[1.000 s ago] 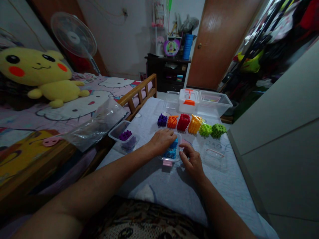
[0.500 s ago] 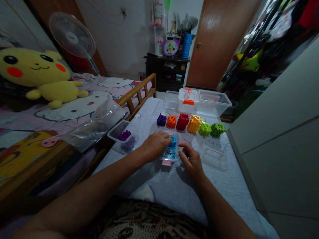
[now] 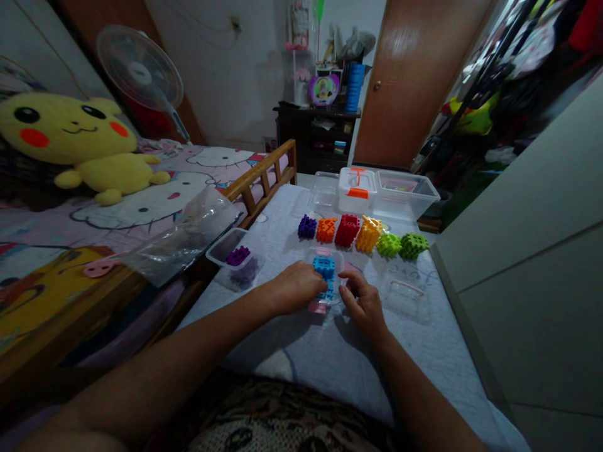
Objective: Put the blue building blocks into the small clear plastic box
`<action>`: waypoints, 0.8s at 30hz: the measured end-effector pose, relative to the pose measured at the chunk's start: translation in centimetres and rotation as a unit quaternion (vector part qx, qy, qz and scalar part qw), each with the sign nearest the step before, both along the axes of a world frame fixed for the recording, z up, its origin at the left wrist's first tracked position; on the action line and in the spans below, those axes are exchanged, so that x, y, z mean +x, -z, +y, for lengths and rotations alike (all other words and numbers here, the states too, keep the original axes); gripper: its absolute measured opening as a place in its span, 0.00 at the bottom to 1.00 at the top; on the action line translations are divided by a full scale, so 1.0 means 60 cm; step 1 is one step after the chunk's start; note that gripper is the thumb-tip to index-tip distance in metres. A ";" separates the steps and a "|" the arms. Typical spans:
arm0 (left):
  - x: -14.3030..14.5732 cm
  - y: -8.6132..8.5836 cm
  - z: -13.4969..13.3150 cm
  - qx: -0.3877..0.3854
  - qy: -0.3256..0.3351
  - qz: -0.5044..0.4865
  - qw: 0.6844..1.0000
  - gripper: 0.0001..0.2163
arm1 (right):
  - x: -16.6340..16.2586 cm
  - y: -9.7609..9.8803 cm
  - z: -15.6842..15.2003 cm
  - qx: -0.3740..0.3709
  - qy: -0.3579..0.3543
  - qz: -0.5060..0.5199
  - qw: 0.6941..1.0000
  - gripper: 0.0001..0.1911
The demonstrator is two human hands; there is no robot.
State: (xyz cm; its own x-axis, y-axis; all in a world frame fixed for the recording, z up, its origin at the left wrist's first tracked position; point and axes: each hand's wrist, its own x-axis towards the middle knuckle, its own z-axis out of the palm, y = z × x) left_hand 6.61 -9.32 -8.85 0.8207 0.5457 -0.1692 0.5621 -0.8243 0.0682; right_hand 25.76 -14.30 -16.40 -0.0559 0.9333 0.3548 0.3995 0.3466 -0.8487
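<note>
A small clear container (image 3: 335, 257) with blue interlocking pieces (image 3: 325, 266) sits on the white cloth-covered table. My left hand (image 3: 294, 287) curls against the container's left side, fingers bent at its near edge. On the container's right, my right hand (image 3: 362, 304) rests with thumb and fingers pinched toward its edge. Beyond them stands a row of block clusters: purple (image 3: 307, 226), orange (image 3: 326, 230), red (image 3: 347, 230), yellow-orange (image 3: 368, 233) and two green ones (image 3: 400, 246).
A clear tub with purple pieces (image 3: 235, 257) stands at the left. An empty clear lid (image 3: 405, 295) lies right. Larger clear bins (image 3: 377, 191) sit at the far edge. A plastic bag (image 3: 183, 235), bed rail (image 3: 261, 176) and plush toy (image 3: 75, 144) are left; a grey panel (image 3: 527, 251) right.
My left hand slid back from over the container to its near left corner, uncovering the blue pieces. My right hand stayed almost still.
</note>
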 end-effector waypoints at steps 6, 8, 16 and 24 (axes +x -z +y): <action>0.003 0.001 0.000 -0.020 -0.001 -0.009 1.000 0.08 | 0.000 -0.002 -0.001 -0.005 0.000 0.004 1.000 0.12; 0.003 -0.002 0.003 -0.015 -0.009 -0.026 1.000 0.07 | 0.000 -0.002 -0.002 -0.004 0.003 0.007 1.000 0.12; 0.004 -0.009 0.018 0.091 -0.059 -0.112 0.988 0.07 | 0.002 0.000 -0.001 -0.009 -0.005 0.010 1.000 0.13; 0.020 0.015 0.037 0.093 -0.093 -0.064 0.989 0.07 | 0.001 -0.003 -0.002 -0.008 -0.005 0.005 1.000 0.12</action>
